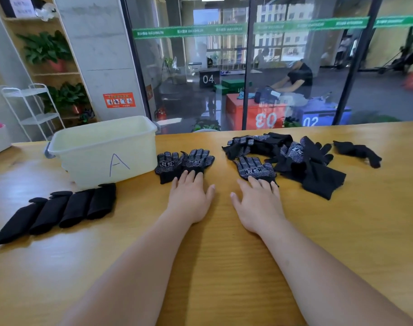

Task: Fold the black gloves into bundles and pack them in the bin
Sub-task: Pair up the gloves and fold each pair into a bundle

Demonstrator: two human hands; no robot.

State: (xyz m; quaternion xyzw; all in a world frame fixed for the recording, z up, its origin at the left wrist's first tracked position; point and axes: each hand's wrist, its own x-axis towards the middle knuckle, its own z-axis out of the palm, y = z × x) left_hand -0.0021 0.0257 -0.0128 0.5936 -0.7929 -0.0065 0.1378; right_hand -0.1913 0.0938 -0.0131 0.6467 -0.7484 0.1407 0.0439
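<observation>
Your left hand and right hand lie flat, fingers released, on soft, probably grippy gloves; pinch the cuffs.

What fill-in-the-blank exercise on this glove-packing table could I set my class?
The bin bears the handwritten letter ____. The folded bundles lie in a row to the ____ of the left hand. The right hand touches a dotted glove, with the loose pile farther to its ____.
Missing words: A; left; right.
</observation>
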